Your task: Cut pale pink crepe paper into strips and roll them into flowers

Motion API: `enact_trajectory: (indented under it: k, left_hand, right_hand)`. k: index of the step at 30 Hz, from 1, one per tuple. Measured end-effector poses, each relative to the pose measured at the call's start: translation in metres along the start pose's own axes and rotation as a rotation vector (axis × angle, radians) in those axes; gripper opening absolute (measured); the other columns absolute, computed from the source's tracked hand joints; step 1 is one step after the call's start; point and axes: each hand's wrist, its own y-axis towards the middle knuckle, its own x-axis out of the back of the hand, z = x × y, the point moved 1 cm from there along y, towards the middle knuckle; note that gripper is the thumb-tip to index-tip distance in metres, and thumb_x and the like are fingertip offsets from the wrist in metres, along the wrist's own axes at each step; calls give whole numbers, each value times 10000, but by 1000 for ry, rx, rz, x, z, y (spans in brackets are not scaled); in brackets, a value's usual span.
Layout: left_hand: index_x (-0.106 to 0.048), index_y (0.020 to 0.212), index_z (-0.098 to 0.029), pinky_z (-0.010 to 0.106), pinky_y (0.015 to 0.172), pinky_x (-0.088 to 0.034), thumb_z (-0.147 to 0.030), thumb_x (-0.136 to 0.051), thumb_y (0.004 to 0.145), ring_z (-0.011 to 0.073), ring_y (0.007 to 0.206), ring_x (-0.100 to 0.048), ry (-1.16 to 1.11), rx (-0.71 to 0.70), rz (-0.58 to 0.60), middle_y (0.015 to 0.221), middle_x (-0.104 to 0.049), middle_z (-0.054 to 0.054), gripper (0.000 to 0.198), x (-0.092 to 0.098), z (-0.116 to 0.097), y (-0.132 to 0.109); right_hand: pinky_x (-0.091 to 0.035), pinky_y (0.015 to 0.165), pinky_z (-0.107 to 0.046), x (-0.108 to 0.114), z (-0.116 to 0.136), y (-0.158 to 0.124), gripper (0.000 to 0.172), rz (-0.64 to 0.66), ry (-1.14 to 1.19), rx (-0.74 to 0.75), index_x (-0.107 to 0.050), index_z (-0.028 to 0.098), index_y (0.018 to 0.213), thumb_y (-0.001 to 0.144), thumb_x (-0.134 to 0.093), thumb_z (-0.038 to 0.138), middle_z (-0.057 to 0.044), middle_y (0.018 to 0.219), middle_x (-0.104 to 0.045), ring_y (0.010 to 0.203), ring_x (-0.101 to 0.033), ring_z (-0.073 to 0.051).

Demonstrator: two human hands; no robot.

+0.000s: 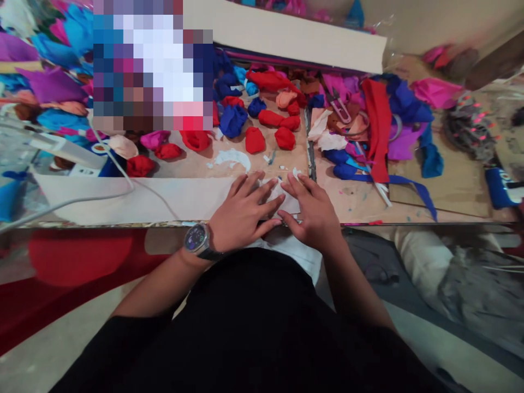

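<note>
Craft wkshp, asst. colored scraps (376,131), cluttered worktbl (356,202)

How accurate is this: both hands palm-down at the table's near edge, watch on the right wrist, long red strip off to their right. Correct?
Not quite: the head view shows the watch on the left wrist. Left hand and right hand are palm-down at the table's near edge, red strip to their right.
</note>
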Motion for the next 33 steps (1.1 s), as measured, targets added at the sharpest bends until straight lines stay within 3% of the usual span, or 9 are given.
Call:
enact_trajectory:
  k: [6,9,14,19,24,27,33]
  left_hand:
    - [-652,1439,-270,676,1268,-264,-527,-600,999,437,1607,-267,-40,-41,21,1615,-521,129,512,13,2,3]
    - [-632,1457,-232,674,1284,-224,-635,-579,977,449,1610,-254,10,-21,11,1625,-501,156,629,17,-4,5]
    - [-518,1555,-144,606,1276,-274,-857,-486,894,448,1563,-343,42,0,-11,1643,-470,194,973,11,-13,5]
    - [-550,1493,-75,565,1216,-351,-899,-431,880,425,1500,-432,38,-14,-31,1606,-515,209,1034,1,-12,6]
    - [-533,1499,-59,550,1178,-375,-893,-424,890,413,1436,-488,43,-1,-20,1528,-585,223,1039,5,-10,12]
    - [-540,1507,-94,555,1175,-374,-876,-433,902,413,1428,-490,42,1,-4,1538,-581,203,995,9,-9,15]
    - [-547,1534,-174,575,1199,-354,-851,-424,926,410,1460,-454,65,-12,56,1622,-516,137,918,11,-6,12]
  right_hand:
    - [-464,1201,-580,2,-1,0,869,3,8,13,-201,210,1702,997,-625,488,-112,1563,-599,1530,-444,-355]
    - [-462,1199,-582,2,-1,0,885,11,9,20,-181,222,1707,992,-629,488,-110,1575,-587,1528,-448,-354]
    - [-470,1189,-580,2,-2,0,895,15,-4,31,-184,211,1705,984,-637,484,-113,1628,-529,1523,-452,-368]
    - [-457,1203,-566,2,-4,0,869,34,-5,23,-217,211,1696,990,-626,510,-106,1652,-499,1527,-450,-365]
    - [-458,1197,-581,2,-5,0,860,39,21,21,-222,233,1695,992,-623,524,-96,1634,-523,1536,-438,-366]
    - [-454,1216,-572,2,-5,-1,831,-18,72,10,-251,235,1688,992,-637,476,-80,1526,-634,1524,-450,-351]
    - [-519,1145,-541,4,-5,-8,670,-234,121,-99,-440,213,1601,980,-668,321,-79,1065,-815,1358,-578,-333]
